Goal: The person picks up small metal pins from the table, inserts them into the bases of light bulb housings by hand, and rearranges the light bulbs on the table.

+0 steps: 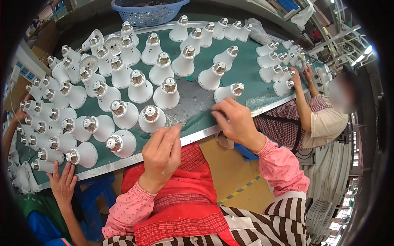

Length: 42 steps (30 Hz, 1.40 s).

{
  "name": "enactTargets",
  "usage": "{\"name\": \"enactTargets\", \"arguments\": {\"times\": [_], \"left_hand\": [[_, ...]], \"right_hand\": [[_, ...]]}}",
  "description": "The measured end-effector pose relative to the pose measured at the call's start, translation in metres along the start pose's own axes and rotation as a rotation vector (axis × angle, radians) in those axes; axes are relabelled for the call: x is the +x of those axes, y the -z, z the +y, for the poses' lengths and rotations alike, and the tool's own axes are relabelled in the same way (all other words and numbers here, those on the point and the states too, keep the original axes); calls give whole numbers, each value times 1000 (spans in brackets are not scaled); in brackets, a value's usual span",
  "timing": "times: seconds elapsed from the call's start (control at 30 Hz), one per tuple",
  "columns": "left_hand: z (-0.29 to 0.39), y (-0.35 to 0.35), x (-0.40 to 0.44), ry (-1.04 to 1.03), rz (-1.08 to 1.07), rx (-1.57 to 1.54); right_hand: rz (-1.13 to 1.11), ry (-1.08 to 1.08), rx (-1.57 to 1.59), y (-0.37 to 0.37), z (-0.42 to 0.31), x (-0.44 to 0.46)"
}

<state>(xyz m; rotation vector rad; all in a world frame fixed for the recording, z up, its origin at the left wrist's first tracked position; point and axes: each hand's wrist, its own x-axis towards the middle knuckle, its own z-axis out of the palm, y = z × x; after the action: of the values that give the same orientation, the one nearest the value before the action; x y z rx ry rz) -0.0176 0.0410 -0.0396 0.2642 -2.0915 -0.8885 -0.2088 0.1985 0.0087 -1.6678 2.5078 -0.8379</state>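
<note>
My left hand (162, 153) is at the table's front edge, its thumb and fingertips pinched together. Whatever they hold, if anything, is too small to make out. Just beyond those fingertips lies a small pile of thin metal pins (174, 120). The nearest white LED bulb (152, 123) stands cap up to the left of the pins. My right hand (240, 125) hovers over the edge with curled fingers, thumb and forefinger tips close together; nothing between them can be made out. Beyond it a tilted bulb (225, 94) has its metal cap pointing right.
Several more bulbs (139, 90) crowd the left and back of the green table (246, 65). A blue basket (150, 14) sits behind. At left a co-worker's hand (62, 180) touches the table edge near a bulb; another person (324, 110) works at right.
</note>
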Motion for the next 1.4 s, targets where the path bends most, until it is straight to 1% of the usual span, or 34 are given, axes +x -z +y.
{"name": "enactTargets", "arguments": {"times": [0.1,0.13,0.27,0.3,0.37,0.47,0.57,0.67,0.73,0.77,0.83,0.87,0.97,1.03,1.07,1.1,1.13,1.2,1.23,1.3,1.37,1.4], "left_hand": [[1,2,0,-2,-2,-8],[0,4,0,7,-7,-6],[-4,12,-2,39,-11,-6],[-6,13,-4,44,-19,-10],[-7,11,-5,46,-10,-35],[-6,10,-3,32,-19,-37],[-7,14,-4,57,-27,-46],[-2,14,-4,89,-27,-72],[5,7,7,79,-18,-81],[6,1,12,56,-48,-63],[14,-8,28,48,-110,-20],[14,-12,33,18,-132,3],[12,-22,37,-54,-199,55],[12,-22,37,-88,-228,83],[11,-22,37,-118,-199,66],[13,-21,38,-102,-182,45],[12,-22,35,-72,-151,-4],[11,-26,35,49,-58,-205],[11,-21,35,145,-79,-283],[16,-13,36,329,-121,-470],[18,-10,37,341,-114,-486],[15,-10,35,263,-122,-413]], "right_hand": [[-57,85,-151,-11,-8,14],[-79,151,-274,-15,-5,20],[-143,439,-469,-14,0,36],[-170,455,-436,-13,0,38],[-161,518,-491,-18,1,42],[-118,525,-456,-22,10,48],[-80,368,-297,-27,16,42],[-74,83,93,-19,5,30],[-152,-78,245,-8,-5,24],[-192,-156,320,-4,-10,21],[-163,-82,298,-2,-15,18],[-141,3,240,1,-19,19],[-112,130,86,5,-28,19],[-131,150,-14,11,-35,18],[-131,172,-60,12,-37,16],[-128,204,-96,12,-37,16],[-108,197,-33,11,-36,15],[-81,154,109,10,-40,15],[-72,113,180,10,-46,16],[-24,111,192,8,-53,17],[-12,117,220,9,-55,19],[-19,119,220,10,-54,19]]}}
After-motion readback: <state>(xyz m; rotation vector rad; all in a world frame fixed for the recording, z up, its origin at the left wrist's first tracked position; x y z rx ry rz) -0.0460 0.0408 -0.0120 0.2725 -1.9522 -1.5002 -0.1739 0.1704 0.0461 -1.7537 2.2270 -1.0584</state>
